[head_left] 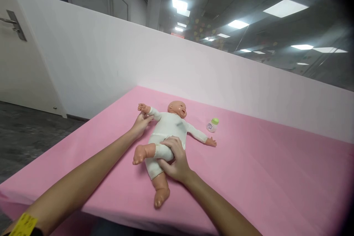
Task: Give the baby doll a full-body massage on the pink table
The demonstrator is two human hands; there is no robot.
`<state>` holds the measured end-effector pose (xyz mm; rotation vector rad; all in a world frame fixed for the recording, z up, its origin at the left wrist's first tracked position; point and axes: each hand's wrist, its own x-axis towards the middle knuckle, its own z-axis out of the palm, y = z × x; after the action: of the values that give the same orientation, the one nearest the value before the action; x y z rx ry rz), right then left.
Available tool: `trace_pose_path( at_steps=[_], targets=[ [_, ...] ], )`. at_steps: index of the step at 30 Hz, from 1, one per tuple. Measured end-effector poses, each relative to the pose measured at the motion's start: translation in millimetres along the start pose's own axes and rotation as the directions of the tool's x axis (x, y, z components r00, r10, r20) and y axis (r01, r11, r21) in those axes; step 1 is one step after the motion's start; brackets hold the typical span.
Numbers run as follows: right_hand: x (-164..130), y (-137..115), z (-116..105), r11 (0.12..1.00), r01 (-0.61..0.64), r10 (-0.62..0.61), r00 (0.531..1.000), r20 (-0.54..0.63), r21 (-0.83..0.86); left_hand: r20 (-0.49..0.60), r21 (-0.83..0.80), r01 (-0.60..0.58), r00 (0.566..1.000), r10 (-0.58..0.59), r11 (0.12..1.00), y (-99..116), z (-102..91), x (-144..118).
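Observation:
A baby doll with a white cloth body lies on its back on a pink-covered table, its head toward the wall. One of its legs is raised and bent across the other. My right hand is closed around the thigh of that raised leg, thumb below and fingers on top. At the doll's arm on the left side, my left hand has its fingers closed at the sleeve near the wrist; some fingertips are hidden behind the arm. A small clear bottle with a green cap stands beside the doll's other arm, apart from both hands.
The pink tablecloth covers the table, which meets a low white wall at the back. Glass with ceiling-light reflections rises above that wall. A door with a metal handle stands at the left, over dark flooring.

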<state>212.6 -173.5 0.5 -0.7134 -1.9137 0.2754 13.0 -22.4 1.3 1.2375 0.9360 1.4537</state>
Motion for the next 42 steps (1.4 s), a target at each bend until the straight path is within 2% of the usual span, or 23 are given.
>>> trace_pose_path(
  at_steps=[3, 6, 8, 12, 16, 20, 23, 26, 31, 35, 38, 42],
  targets=[
    [0, 0, -5, 0.997, 0.029, -0.026, 0.999, -0.041, 0.074, 0.007, -0.012, 0.002, 1.000, -0.002, 1.000, -4, -0.1, 2],
    [0, 0, -12, 0.995, 0.088, -0.086, 0.996, -0.031, 0.051, 0.018, -0.018, -0.014, 1.000, 0.014, 1.000, -5, 1.4, 2],
    [1, -1, -16, 0.989, 0.149, -0.149, 0.987, 0.054, 0.000, 0.027, -0.029, -0.008, 1.000, 0.009, 1.000, -4, 2.3, 2],
    [4, -5, -25, 0.960, 0.272, -0.248, 0.935, 0.252, -0.063, 0.043, -0.046, -0.003, 0.999, 0.005, 0.999, -3, 3.3, 0],
    [8, -14, -36, 0.942, 0.301, -0.226, 0.897, 0.381, -0.149, 0.025, -0.047, -0.009, 1.000, 0.010, 0.999, -1, 4.4, -2],
    [8, -23, -39, 0.880, 0.380, -0.220, 0.858, 0.464, -0.286, 0.012, -0.042, 0.015, 1.000, -0.014, 0.999, 0, 6.1, -4],
    [7, -26, -37, 0.833, 0.422, -0.246, 0.862, 0.444, -0.358, 0.015, -0.033, 0.011, 1.000, -0.011, 0.999, 1, 6.9, -4],
    [6, -27, -42, 0.832, 0.401, -0.243, 0.884, 0.399, -0.384, 0.006, -0.020, 0.015, 1.000, -0.015, 1.000, 0, 6.9, -5],
    [11, -32, -62, 0.883, 0.353, -0.195, 0.875, 0.442, -0.308, 0.017, -0.015, 0.025, 1.000, -0.025, 1.000, -1, 6.8, -6],
    [16, -36, -70, 0.893, 0.370, -0.231, 0.866, 0.444, -0.257, 0.000, 0.008, 0.008, 1.000, -0.008, 1.000, -1, 7.2, -8],
    [17, -34, -70, 0.863, 0.430, -0.308, 0.865, 0.397, -0.267, -0.006, 0.003, 0.007, 1.000, -0.007, 1.000, 0, 7.9, -8],
    [15, -22, -67, 0.847, 0.410, -0.318, 0.901, 0.294, -0.340, 0.002, -0.026, 0.020, 1.000, -0.019, 0.999, -1, 9.0, -9]
  ],
)
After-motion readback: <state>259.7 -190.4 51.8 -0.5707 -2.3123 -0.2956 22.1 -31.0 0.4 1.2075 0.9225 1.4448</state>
